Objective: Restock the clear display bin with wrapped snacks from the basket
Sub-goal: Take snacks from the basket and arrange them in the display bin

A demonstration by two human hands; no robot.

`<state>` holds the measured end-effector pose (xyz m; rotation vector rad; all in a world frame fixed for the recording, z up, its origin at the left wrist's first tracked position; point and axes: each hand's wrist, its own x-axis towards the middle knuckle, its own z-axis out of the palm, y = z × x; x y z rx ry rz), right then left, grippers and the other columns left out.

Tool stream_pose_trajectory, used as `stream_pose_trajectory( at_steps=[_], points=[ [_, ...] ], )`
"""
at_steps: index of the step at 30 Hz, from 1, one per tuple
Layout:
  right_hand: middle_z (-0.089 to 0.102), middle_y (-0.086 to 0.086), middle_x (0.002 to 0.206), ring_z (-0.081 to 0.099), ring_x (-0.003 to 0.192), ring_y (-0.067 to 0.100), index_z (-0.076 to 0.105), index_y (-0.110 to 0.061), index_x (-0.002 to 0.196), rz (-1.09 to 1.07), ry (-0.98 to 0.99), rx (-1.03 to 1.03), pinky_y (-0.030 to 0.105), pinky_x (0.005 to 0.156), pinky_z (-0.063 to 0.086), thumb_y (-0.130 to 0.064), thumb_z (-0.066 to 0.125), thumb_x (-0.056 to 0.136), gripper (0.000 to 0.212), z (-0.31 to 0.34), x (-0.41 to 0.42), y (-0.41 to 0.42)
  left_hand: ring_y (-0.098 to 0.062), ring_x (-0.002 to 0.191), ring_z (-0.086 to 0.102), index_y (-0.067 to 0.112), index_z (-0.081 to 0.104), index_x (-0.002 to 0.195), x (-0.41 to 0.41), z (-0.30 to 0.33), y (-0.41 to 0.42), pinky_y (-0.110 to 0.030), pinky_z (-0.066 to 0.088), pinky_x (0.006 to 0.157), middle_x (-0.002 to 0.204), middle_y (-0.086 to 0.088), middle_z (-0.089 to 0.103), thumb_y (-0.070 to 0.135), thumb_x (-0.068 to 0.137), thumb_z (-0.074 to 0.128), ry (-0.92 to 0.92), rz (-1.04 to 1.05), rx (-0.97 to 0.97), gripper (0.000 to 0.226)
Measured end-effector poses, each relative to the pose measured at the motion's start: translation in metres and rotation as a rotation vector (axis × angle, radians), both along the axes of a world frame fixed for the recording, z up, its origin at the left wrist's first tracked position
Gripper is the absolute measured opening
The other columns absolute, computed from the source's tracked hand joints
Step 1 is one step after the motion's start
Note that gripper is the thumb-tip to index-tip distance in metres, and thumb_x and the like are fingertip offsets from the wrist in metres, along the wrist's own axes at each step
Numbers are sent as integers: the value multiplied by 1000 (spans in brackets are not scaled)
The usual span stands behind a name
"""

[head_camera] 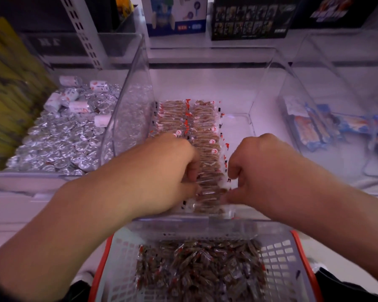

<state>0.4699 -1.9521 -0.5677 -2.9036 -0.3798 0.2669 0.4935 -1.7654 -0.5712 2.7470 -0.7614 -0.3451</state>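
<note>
The clear display bin (268, 70) stands on the shelf in front of me. Inside it, two neat rows of wrapped brown snacks (202, 118) with red-and-white ends fill the left part of its floor. My left hand (162, 173) and my right hand (264, 168) are both inside the bin's front end, fingers curled on either side of the near end of the right-hand row, pressing the packets between them. Below, a white mesh basket with a red rim (277, 256) holds a loose pile of the same wrapped snacks (201, 267).
A bin of silver foil-wrapped sweets (59, 136) sits to the left, yellow packets (7, 88) further left. To the right, a clear bin holds blue-and-white packets (314, 127). Boxed goods (249, 18) line the shelf behind. The right part of the display bin's floor (238, 125) is bare.
</note>
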Motion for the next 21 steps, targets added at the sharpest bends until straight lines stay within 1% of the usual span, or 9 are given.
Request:
stream_pose_trajectory(
  at_steps=[2, 5, 7, 10, 11, 13, 15, 18, 21],
  points=[
    [66, 1, 82, 65, 82, 30, 63, -20, 87, 44, -180, -29, 39, 75, 56, -45, 70, 81, 27, 6, -9, -4, -5, 61, 57, 25, 63, 73, -7, 10, 1, -31, 51, 63, 61, 12, 59, 37, 80, 74, -63, -14, -44, 18],
    [63, 2, 71, 61, 68, 27, 66, -15, 79, 202, -466, 155, 39, 62, 51, -28, 59, 90, 18, 21, -40, -12, -3, 59, 54, 22, 64, 72, -32, 28, 6, -29, 46, 59, 60, 11, 56, 29, 80, 69, -212, -104, -159, 12],
    [59, -1, 68, 57, 64, 22, 66, -15, 75, 365, -496, 237, 37, 57, 46, -22, 59, 90, 18, 24, -69, -17, -5, 56, 50, 21, 58, 65, -62, 34, 12, -24, 41, 54, 57, 11, 49, 28, 74, 64, -285, -193, -315, 13],
    [62, 1, 69, 61, 68, 24, 64, -18, 74, 499, -216, 183, 35, 59, 47, -32, 52, 94, 27, -9, -106, -18, -9, 52, 42, 20, 45, 57, -107, 8, 21, -27, 37, 50, 54, 6, 44, 25, 65, 58, -319, -269, -358, 16],
    [64, 3, 71, 62, 70, 26, 62, -19, 73, 497, -69, 121, 33, 61, 46, -37, 50, 95, 31, -29, -113, -15, -12, 52, 44, 18, 44, 56, -116, -12, 22, -30, 39, 50, 54, 4, 46, 27, 64, 55, -280, -274, -272, 17],
    [69, 11, 82, 65, 79, 29, 65, -16, 81, 475, 245, -22, 31, 65, 42, -41, 48, 98, 35, -80, -129, -9, -21, 59, 54, 15, 51, 61, -133, -59, 16, -38, 48, 54, 60, -1, 56, 34, 69, 54, -93, -257, 51, 21],
    [70, 16, 98, 65, 91, 33, 67, -12, 96, 412, 493, -132, 30, 68, 41, -36, 53, 96, 28, -143, -144, -11, -30, 75, 63, 14, 62, 75, -150, -114, 11, -42, 55, 66, 78, -7, 66, 37, 80, 57, 161, -233, 315, 24],
    [67, 16, 108, 64, 95, 29, 67, -8, 104, 155, 717, -226, 28, 71, 43, -39, 67, 89, 36, -234, -174, -26, -32, 100, 62, 9, 64, 114, -181, -197, 10, -37, 53, 79, 119, -12, 64, 41, 94, 59, 582, -69, 492, 37],
    [64, 8, 118, 64, 95, 21, 65, -9, 114, -274, 885, -47, 25, 74, 50, -48, 77, 79, 54, -306, -224, -34, -32, 116, 58, 4, 50, 136, -220, -258, 20, -34, 50, 83, 142, -11, 51, 42, 96, 60, 867, 286, 332, 57]
  ],
)
